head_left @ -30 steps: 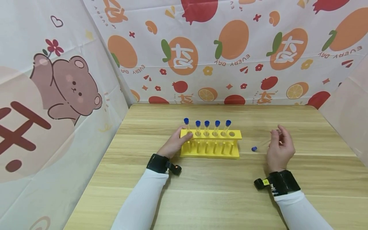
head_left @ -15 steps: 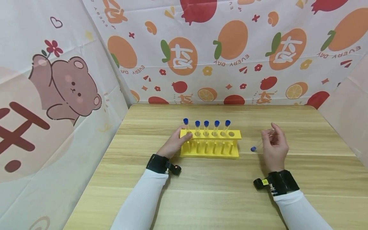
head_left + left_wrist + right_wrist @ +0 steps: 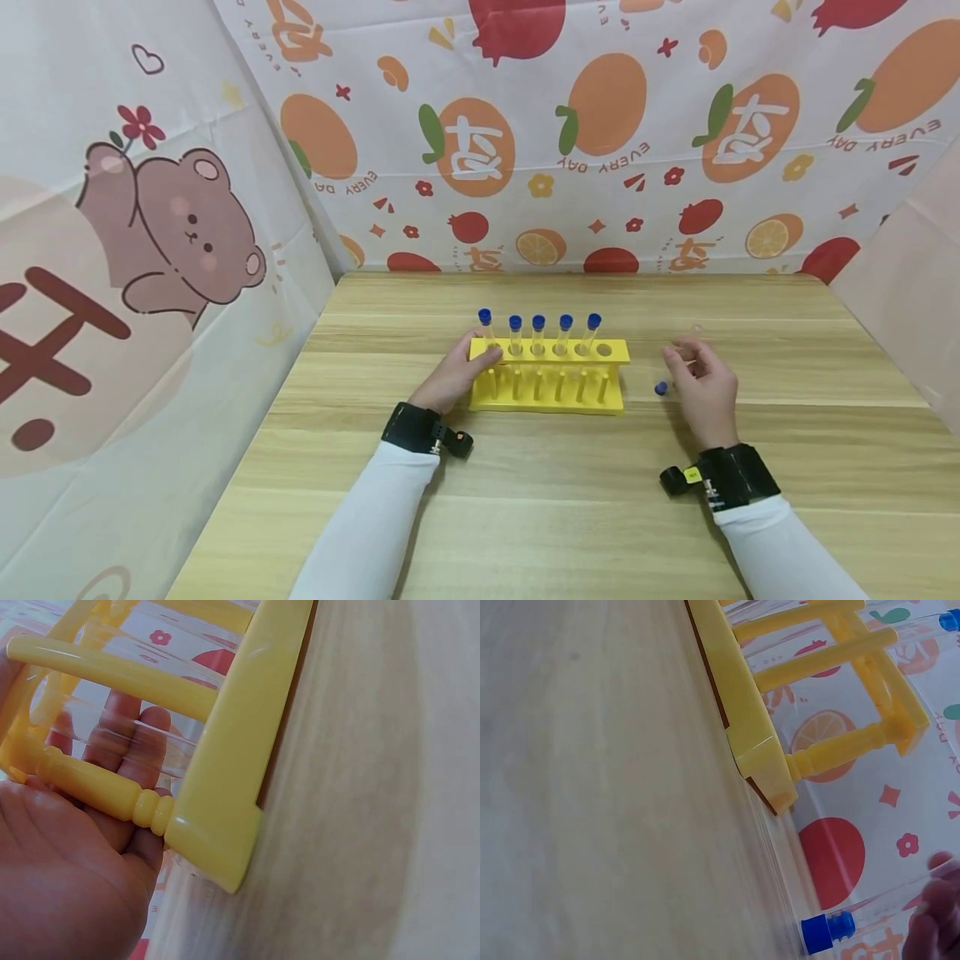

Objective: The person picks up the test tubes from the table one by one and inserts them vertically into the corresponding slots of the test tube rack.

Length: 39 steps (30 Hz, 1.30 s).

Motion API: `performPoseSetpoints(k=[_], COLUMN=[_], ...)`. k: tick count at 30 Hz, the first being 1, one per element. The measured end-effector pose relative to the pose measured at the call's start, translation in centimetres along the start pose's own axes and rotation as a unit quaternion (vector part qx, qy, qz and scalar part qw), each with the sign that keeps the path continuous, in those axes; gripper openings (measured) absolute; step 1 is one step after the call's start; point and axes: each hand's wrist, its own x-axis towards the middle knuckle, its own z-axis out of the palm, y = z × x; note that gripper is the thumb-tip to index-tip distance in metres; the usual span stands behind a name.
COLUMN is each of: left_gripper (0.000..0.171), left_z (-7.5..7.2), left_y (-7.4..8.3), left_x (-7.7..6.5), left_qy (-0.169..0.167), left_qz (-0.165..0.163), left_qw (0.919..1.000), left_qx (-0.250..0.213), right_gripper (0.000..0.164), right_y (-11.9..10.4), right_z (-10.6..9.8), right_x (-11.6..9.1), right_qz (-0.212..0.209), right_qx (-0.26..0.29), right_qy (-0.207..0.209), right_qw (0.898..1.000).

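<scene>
On a wooden table (image 3: 525, 517), the left hand (image 3: 454, 377) grips the left end of a yellow test tube rack (image 3: 551, 375), fingers curled round its end post. Five blue-capped tubes (image 3: 538, 333) stand in the rack. Just right of it, the right hand (image 3: 705, 387) pinches a clear tube (image 3: 678, 367), its blue cap (image 3: 661, 388) pointing down near the table.

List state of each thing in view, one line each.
yellow rack: upright on the table, five holes filled, rightmost hole empty.
five racked tubes: standing in the rack, blue caps on.
loose tube: capped, tilted, blue cap end down by the table, pinched by the right hand.
left hand: grips the rack's left end.
right hand: holds the loose tube, right of the rack.
</scene>
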Motion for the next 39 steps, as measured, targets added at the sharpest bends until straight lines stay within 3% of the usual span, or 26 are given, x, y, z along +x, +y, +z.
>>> performPoseSetpoints(k=[11,20,39], left_gripper=[0.055,0.045,0.049], left_z=[0.1,0.1,0.1], left_y=[-0.1,-0.1,-0.2], left_x=[0.0,0.1,0.2], left_qy=[0.004,0.011,0.009], left_qz=[-0.003,0.0,-0.001], left_qw=[1.0,0.9999,1.0], left_qx=[0.001,0.002,0.001], right_gripper=[0.035,0.036,0.037], right_y=[0.2,0.5,1.3], right_z=[0.2,0.2,0.1], right_x=[0.0,0.1,0.3], right_qz=[0.072,0.092,0.111], right_qx=[-0.061,-0.072,-0.088], right_qy=[-0.066,-0.097,-0.162], right_qw=[0.993,0.988,0.977])
